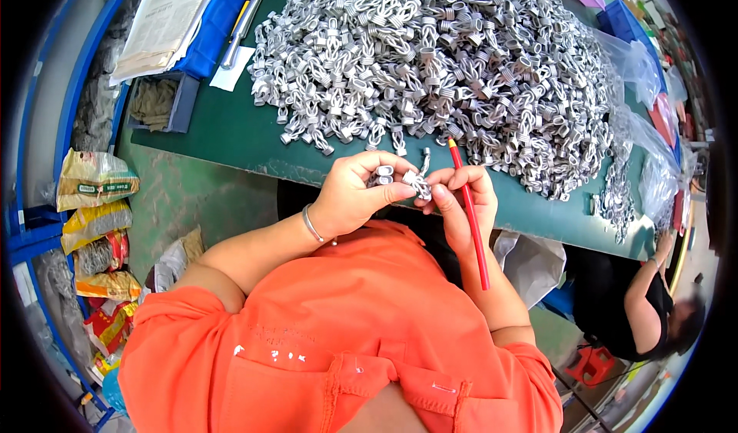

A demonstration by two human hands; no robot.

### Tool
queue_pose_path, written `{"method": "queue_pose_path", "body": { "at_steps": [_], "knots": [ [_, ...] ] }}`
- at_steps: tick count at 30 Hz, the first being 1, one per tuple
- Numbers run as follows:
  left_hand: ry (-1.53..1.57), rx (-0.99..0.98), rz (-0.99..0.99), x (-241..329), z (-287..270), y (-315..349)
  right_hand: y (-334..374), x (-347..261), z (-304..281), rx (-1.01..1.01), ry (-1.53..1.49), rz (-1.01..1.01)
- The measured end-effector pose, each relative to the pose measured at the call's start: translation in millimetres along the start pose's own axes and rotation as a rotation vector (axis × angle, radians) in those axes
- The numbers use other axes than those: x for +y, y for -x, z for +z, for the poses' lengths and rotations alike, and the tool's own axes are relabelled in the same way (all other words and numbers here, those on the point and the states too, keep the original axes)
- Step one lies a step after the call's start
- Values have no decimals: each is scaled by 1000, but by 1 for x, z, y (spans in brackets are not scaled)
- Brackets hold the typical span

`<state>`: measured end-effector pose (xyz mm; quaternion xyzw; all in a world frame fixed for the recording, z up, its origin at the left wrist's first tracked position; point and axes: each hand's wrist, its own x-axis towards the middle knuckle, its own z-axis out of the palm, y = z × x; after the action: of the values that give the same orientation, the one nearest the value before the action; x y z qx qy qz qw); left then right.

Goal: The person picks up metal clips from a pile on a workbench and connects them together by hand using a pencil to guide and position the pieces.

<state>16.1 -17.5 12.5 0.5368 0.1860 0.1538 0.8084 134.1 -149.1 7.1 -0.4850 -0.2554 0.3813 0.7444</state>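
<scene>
My left hand (346, 191), with a silver bangle on its wrist, is closed on a few small grey metal link pieces. Two ring-like ends (383, 175) show between its thumb and fingers. Facing it, my right hand (469, 195) has a red pencil (473, 233) lodged by the thumb, its tip up toward the table. The fingertips of that same hand pinch a looped grey link piece (417, 185) where both hands meet. Just beyond the hands, a large heap of similar grey looped links (430, 56) covers much of the green table (231, 137).
A blue bin (211, 37) with newspapers (165, 18) stands at the left, above a grey box (181, 102) holding cloth. Clear plastic bags (653, 164) hang at the right edge. A co-worker (638, 302) sits at the right. Colourful sacks (96, 179) fill the left shelf.
</scene>
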Motion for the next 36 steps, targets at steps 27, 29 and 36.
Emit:
{"method": "queue_pose_path", "body": {
  "at_steps": [27,29,36],
  "knots": [
    [-54,1,16,-4,-2,-1,-8,-3,0,135,663,-446],
    [-30,18,-13,-1,-1,-1,-7,-18,-2,44,765,-565],
    [-7,10,-63,4,-1,-1,4,-13,7,-40,567,-621]
  ]
}}
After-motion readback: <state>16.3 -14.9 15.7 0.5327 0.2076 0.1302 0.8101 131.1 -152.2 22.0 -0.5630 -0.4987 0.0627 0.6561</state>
